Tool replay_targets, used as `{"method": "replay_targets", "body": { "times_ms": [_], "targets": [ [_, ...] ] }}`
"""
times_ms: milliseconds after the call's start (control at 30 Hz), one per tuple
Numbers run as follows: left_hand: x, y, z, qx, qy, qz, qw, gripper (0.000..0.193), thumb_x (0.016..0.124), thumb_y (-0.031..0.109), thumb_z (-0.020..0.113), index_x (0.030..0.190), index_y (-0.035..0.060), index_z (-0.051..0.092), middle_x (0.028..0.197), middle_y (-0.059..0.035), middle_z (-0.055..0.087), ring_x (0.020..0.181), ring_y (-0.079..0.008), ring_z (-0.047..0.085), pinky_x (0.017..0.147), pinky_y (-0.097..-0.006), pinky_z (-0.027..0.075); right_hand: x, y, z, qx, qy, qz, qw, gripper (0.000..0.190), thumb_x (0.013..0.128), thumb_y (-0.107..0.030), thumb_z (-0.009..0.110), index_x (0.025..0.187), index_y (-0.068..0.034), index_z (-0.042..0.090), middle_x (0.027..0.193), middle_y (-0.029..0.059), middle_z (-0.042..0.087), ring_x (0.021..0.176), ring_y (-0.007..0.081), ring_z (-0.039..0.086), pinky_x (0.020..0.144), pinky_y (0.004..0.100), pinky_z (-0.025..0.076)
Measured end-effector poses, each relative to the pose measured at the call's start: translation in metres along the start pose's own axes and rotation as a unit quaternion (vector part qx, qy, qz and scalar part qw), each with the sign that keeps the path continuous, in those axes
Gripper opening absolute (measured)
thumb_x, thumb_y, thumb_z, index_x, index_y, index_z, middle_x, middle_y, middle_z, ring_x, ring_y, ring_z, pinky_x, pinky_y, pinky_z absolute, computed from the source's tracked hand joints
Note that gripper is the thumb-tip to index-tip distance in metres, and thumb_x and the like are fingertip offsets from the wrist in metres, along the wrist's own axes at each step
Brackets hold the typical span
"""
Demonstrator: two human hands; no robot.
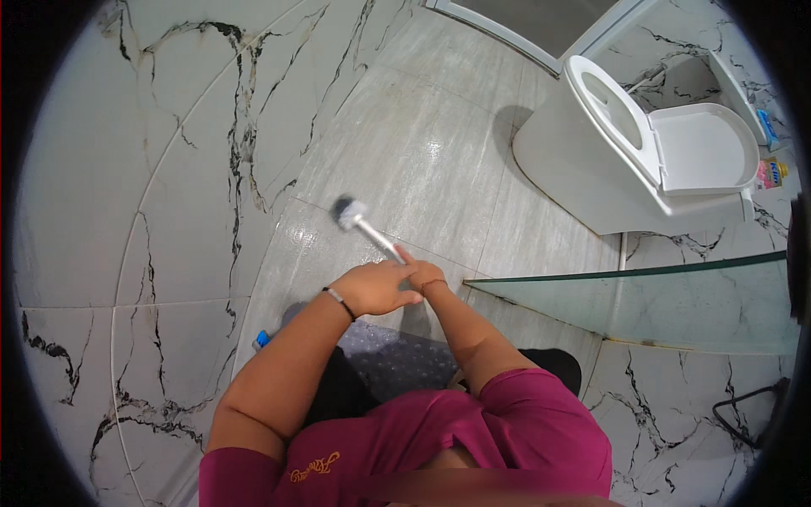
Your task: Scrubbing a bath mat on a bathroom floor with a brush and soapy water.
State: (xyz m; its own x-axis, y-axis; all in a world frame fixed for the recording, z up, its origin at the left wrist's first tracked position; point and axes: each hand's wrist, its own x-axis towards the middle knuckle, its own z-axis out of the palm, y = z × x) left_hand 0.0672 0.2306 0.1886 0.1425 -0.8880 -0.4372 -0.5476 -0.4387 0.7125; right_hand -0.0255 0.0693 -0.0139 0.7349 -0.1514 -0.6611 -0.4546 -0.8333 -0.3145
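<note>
A toilet-type scrub brush (377,239) with a white handle slants across the wet grey floor tiles. Its round grey-and-white head (347,213) is blurred and meets the floor near a tile joint. My right hand (423,274) grips the lower end of the handle, one finger laid along it. Over the same end lies my left hand (377,288), its fingers meeting the right hand and its thumb apart. Where the two hands overlap, the handle's end is hidden. Behind my hands lies a grey bubbled-texture mat (396,358), looking wet.
On the right stands a white toilet (570,165), its lid raised. A pink bottle (771,173) and a blue packet (768,130) are beside it. A glass partition (684,304) juts in from the right. Marble-look wall (184,247) bounds the left. A small blue object (262,338) sits by my left forearm.
</note>
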Motion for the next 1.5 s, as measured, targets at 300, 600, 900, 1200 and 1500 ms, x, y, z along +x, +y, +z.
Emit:
{"method": "replay_targets", "body": {
  "times_ms": [300, 600, 900, 1200, 1500],
  "targets": [
    [0.039, 0.051, -0.013, 0.047, 0.070, 0.108, 0.991, 0.057, 0.080, 0.045, 0.049, 0.124, 0.0089, 0.042, 0.117, -0.0194, 0.048, 0.104, -0.0346, 0.049, 0.087, -0.0393, 0.040, 0.013, 0.033, 0.008, 0.137, 0.166, 0.052, 0.975, 0.053, 0.087, -0.027, 0.036, 0.133, -0.043, 0.015, 0.103, 0.0220, 0.056, 0.095, 0.0348, 0.055, 0.083, 0.0435, 0.042],
    [0.045, 0.050, -0.021, -0.010, 0.058, 0.135, 0.989, 0.056, 0.080, 0.044, 0.049, 0.123, 0.0092, 0.043, 0.116, -0.0178, 0.049, 0.104, -0.0326, 0.049, 0.085, -0.0394, 0.041, 0.012, 0.042, 0.016, 0.092, 0.191, -0.001, 0.977, 0.053, 0.087, -0.025, 0.036, 0.133, -0.042, 0.016, 0.102, 0.0222, 0.057, 0.094, 0.0350, 0.056, 0.083, 0.0433, 0.042],
    [0.010, -0.014, -0.030, -0.054, 0.058, 0.104, 0.991, 0.053, 0.082, 0.039, 0.051, 0.122, 0.0054, 0.043, 0.116, -0.0202, 0.048, 0.106, -0.0345, 0.047, 0.089, -0.0371, 0.038, 0.036, 0.093, 0.000, 0.252, 0.268, 0.286, 0.885, 0.055, 0.086, -0.021, 0.037, 0.133, -0.039, 0.016, 0.095, 0.0235, 0.058, 0.088, 0.0362, 0.058, 0.079, 0.0431, 0.044],
    [0.002, -0.048, -0.031, -0.073, 0.008, -0.007, 0.997, 0.055, 0.082, 0.038, 0.053, 0.125, 0.0065, 0.039, 0.122, -0.0197, 0.044, 0.111, -0.0337, 0.044, 0.091, -0.0357, 0.037, 0.117, 0.027, -0.057, 0.149, 0.168, 0.058, 0.973, 0.046, 0.090, -0.025, 0.034, 0.133, -0.032, 0.023, 0.096, 0.0220, 0.057, 0.086, 0.0353, 0.057, 0.078, 0.0437, 0.043],
    [0.039, -0.041, -0.021, -0.069, -0.060, -0.031, 0.995, 0.055, 0.083, 0.040, 0.051, 0.125, 0.0074, 0.040, 0.124, -0.0191, 0.043, 0.113, -0.0328, 0.042, 0.094, -0.0364, 0.035, 0.109, 0.134, -0.087, 0.258, 0.323, 0.273, 0.868, 0.051, 0.090, -0.019, 0.033, 0.136, -0.031, 0.015, 0.093, 0.0186, 0.060, 0.084, 0.0333, 0.058, 0.075, 0.0421, 0.045]
  ]
}}
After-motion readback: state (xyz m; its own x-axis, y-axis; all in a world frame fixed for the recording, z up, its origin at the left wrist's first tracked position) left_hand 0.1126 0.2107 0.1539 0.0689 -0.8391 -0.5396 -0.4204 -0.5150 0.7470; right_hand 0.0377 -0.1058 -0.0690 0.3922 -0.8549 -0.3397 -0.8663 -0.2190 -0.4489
